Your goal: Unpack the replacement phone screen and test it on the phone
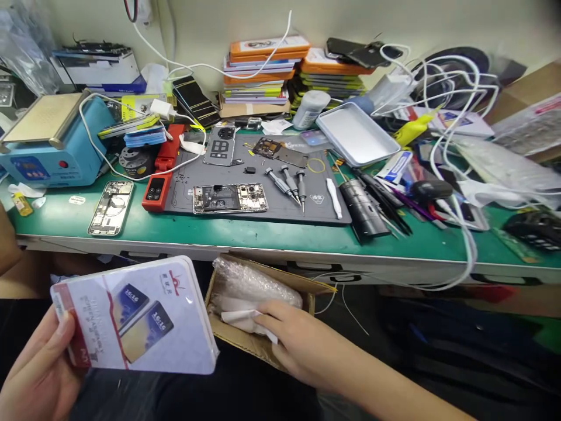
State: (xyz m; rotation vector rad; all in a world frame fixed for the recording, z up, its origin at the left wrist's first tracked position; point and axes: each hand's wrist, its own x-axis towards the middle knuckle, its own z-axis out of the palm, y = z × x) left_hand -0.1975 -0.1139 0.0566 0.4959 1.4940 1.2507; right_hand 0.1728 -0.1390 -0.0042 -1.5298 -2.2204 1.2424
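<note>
The green worktop [210, 235] spreads in front of me, crowded along its back edge, with a dark mat [326, 175] lying on it. Below its front edge, near my lap, stands an open carton [307, 283], flaps apart. Next in size is the flat printed package [140, 318], which I hold tilted to the left of the carton, above my lap. My left hand [46, 362] grips its lower left corner, thumb on the printed face, the other fingers behind. With a single corner carrying it, I'd best squeeze firmly enough to stop it swinging, yet not bend it; what's inside may be thin and brittle. Clear bubble wrap [256, 280] fills the carton's far side. On the mat, an opened phone [230, 197] lies bare, so I'd swing nothing above it. Smallest is the crumpled white paper [239, 313] at the carton's near side, pinched by my right hand [293, 339]. I'd draw it gently, feeling for anything caught in its folds, and leave the wrap undisturbed.
</note>
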